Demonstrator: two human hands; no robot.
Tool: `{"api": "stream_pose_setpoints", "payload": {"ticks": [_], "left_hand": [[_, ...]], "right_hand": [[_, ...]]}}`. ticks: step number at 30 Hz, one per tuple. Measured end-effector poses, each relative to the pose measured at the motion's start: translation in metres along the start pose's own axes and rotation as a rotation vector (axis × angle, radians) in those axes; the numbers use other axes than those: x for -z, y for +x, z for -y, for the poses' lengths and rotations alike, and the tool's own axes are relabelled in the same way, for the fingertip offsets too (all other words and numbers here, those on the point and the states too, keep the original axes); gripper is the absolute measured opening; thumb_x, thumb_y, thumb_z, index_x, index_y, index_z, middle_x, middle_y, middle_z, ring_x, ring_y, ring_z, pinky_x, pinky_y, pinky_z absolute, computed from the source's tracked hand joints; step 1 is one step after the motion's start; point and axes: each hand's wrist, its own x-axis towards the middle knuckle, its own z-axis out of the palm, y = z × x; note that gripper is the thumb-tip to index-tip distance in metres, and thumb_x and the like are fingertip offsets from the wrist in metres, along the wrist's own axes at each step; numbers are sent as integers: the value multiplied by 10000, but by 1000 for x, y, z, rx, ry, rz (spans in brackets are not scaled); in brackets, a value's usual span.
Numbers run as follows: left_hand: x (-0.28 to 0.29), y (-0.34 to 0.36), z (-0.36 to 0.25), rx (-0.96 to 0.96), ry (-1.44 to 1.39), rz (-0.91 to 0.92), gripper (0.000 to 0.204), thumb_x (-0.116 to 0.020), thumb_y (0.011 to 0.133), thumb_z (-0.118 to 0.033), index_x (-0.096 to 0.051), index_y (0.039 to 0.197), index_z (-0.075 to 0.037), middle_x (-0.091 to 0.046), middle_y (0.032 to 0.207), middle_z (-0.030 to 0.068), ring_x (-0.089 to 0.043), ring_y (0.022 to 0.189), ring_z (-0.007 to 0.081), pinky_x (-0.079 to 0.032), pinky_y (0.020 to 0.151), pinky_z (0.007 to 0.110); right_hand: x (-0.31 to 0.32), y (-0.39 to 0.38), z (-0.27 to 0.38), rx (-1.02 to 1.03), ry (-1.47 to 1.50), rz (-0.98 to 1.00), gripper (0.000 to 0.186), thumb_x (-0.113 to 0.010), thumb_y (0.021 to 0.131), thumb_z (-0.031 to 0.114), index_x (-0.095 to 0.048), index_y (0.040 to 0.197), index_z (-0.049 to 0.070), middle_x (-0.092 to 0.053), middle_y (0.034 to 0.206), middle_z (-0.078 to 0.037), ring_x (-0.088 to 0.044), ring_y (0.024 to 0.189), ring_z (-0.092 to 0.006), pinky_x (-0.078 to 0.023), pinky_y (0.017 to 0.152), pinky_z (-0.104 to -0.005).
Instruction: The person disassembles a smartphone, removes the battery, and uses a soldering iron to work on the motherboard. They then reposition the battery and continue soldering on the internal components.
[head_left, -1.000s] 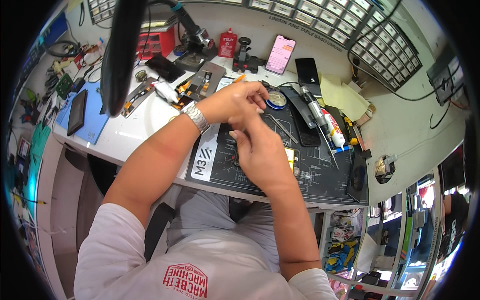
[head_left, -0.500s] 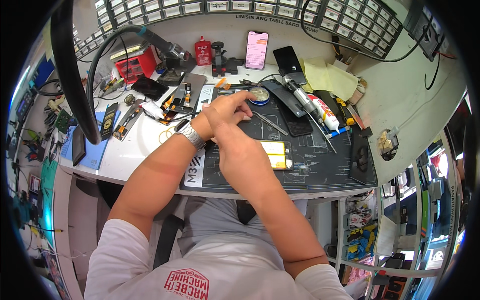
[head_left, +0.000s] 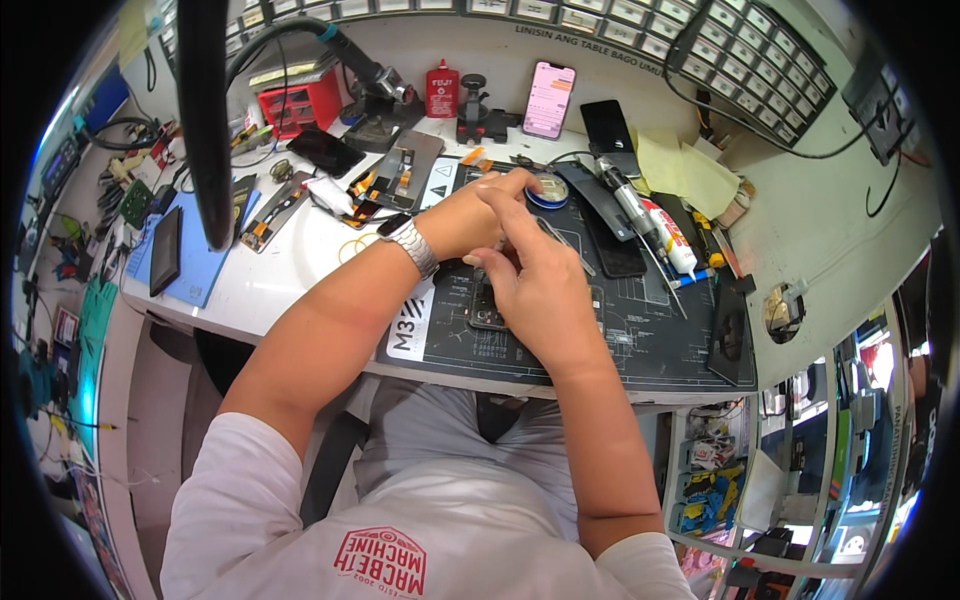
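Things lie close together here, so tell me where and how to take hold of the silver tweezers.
Pinch the silver tweezers across their slim middle, probably best from above with the right hand. They lie flat and slanted on the mat beside that hand, and the black slab close on their right leaves less room there.

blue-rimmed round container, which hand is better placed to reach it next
Probably the left hand: in this view its fingers extend to the edge of the blue-rimmed round container. The right hand sits closer to the body, its fingers pointing toward the left.
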Motion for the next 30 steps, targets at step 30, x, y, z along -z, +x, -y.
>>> {"api": "stream_pose_setpoints", "payload": {"ticks": [30], "left_hand": [[40,-15,-15,90,-104,78,392,-676,1096,-107,-614,1479,-57,-820,1170,194,-804,1110,343,-615,959,440]], "right_hand": [[-4,2,6,-86,-109,36,632,-784,1032,-22,-626,1620,150,-785,993,-177,-806,954,-378,-612,872,-483]]}}
